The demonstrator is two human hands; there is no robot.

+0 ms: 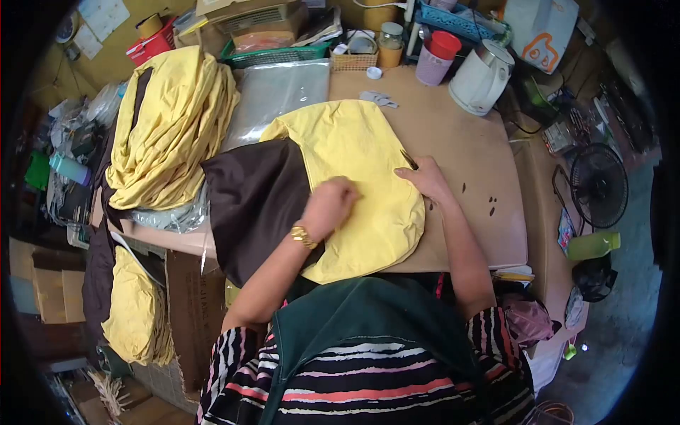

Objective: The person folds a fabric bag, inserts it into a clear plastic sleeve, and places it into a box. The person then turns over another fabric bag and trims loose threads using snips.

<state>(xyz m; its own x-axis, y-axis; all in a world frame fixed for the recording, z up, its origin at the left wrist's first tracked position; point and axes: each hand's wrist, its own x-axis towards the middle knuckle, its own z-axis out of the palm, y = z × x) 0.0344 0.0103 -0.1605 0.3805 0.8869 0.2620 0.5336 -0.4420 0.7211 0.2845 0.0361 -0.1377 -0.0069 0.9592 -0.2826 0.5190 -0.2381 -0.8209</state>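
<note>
A yellow cloth piece (354,152), joined to a dark brown cloth panel (258,191), lies spread on the table in front of me. Over the middle of the yellow cloth is my left hand (331,205), its fingers curled in and slightly blurred. Whatever they pinch, if anything, is hidden. At the cloth's right edge my right hand (428,180) is closed around thread snips (409,160), whose dark pointed tip sticks out past the fingers. The thumb of that hand rests on the yellow fabric.
The brown-topped table (482,184) carries a tall heap of yellow cloth (170,127) at left and clear plastic sheets (283,92) behind. A white kettle (482,78) and a red cup (444,45) stand at the back right. A black fan (599,185) is further right.
</note>
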